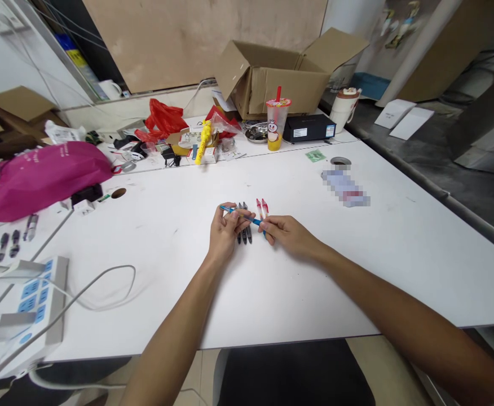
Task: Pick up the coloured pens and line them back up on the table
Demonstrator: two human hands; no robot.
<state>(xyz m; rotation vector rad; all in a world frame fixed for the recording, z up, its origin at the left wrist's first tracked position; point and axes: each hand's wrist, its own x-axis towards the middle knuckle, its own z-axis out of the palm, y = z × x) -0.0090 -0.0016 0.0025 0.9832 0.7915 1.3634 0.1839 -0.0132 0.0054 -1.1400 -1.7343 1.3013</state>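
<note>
A blue pen (255, 221) is held between both hands above the white table. The fingers of my left hand (225, 228) are closed round its left end. My right hand (285, 231) pinches the other end between thumb and fingers. Several black pens (244, 234) lie side by side on the table just beyond and under my left fingers, which partly cover them. Two red pens (262, 206) lie parallel to them on the right, their lower ends behind my right fingers.
A white power strip (56, 299) with looping cables lies at left, near a magenta bag (52, 175). A cup with a red straw (274, 127), a black box (310, 128) and an open cardboard box (285, 84) stand at the back. A tape roll (340, 162) lies right.
</note>
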